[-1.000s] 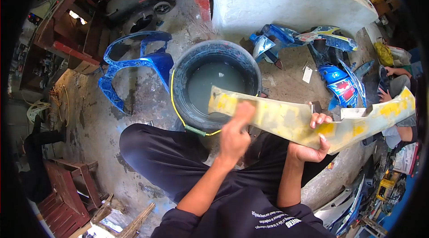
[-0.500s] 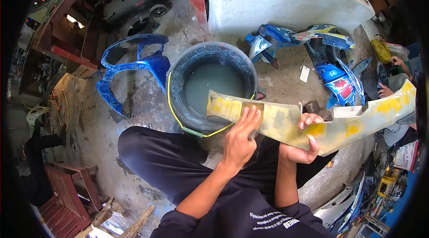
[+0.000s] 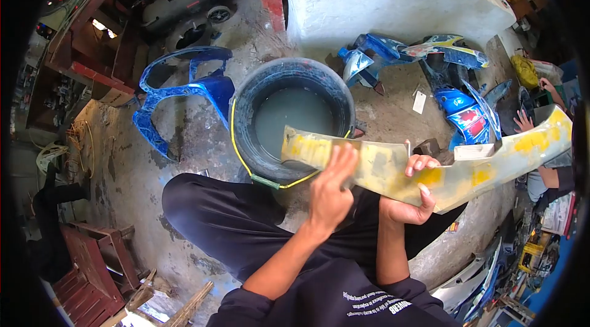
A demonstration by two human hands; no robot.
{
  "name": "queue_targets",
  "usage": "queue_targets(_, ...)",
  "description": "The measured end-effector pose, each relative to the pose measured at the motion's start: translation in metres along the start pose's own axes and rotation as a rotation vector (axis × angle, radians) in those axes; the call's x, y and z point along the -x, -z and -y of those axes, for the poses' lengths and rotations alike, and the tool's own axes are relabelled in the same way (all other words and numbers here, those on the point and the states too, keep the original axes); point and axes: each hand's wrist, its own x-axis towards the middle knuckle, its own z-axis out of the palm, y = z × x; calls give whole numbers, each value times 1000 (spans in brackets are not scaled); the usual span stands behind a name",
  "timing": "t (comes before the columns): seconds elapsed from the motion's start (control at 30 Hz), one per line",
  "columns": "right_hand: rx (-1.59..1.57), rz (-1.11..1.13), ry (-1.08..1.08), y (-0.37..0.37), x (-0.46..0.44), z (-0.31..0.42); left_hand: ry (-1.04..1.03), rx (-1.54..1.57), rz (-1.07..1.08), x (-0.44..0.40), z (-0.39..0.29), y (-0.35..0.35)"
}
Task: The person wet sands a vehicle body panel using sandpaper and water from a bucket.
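Note:
A long, curved body panel [image 3: 393,167], pale grey with yellow patches, lies across my lap and over the near rim of the bucket [image 3: 295,69]. My right hand [image 3: 410,204] grips it near the middle, fingers over the upper edge and thumb on the near face. My left hand [image 3: 332,189], smeared by motion, presses its fingers on the panel's left part. Under those fingertips shows the edge of a brown piece of sandpaper [image 3: 340,142], mostly hidden. Cloudy water [image 3: 295,115] fills the bottom of the black bucket, whose yellow handle hangs on the near side.
A blue plastic frame [image 3: 206,88] lies left of the bucket. Blue fairings [image 3: 470,115] and a white tag [image 3: 419,102] rest on the floor to the right. Another person's hand [image 3: 523,121] shows at the far right. A white wall [image 3: 393,1] stands behind; a red wooden chair [image 3: 92,265] is lower left.
My left hand has shifted slightly on the panel with the sandpaper. The panel and my right hand have moved a little left. The other person's hand has opened out.

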Motion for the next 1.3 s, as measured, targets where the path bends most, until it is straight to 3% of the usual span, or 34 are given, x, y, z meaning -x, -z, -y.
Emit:
queue_targets(0.07, -95, 33, -13, 1, -1, 3, -16, 30, 27, 3, 0, 3)
queue_targets(0.2, 13, 36, -9, -6, 4, -1, 27, -12, -94, -6, 21, -1)
queue_targets(0.33, -84, 15, -13, 2, -1, 3, -6, 20, 22, 4, -3, 3)
queue_targets(0.47, -6, 4, 5, -4, 3, -1, 68, -60, -79, -11, 23, 6)
queue_targets(0.6, -57, 17, 17, 2, -4, 1, 26, -12, 64, 0, -4, 9)
queue_targets(0.73, 10, 22, -5, -1, 4, -4, 94, -3, -70, -13, 14, 7)
queue_targets(0.87, -4, -13, 9, 0, 0, -2, 36, 57, 43, 4, -6, 2)
queue_targets(0.93, -17, 17, 10, 0, -1, -1, 11, 12, 8, -3, 4, 10)
queue_targets(1.0, 13, 25, -2, -2, 4, -4, 112, -28, -106, -18, 23, 10)
queue_targets(1.2, -71, 0, -12, -5, 2, -3, 8, 71, 67, 1, -11, 7)
queue_targets(1.3, -21, 1, 6, -1, 4, -4, 117, 3, -78, -19, 24, 9)
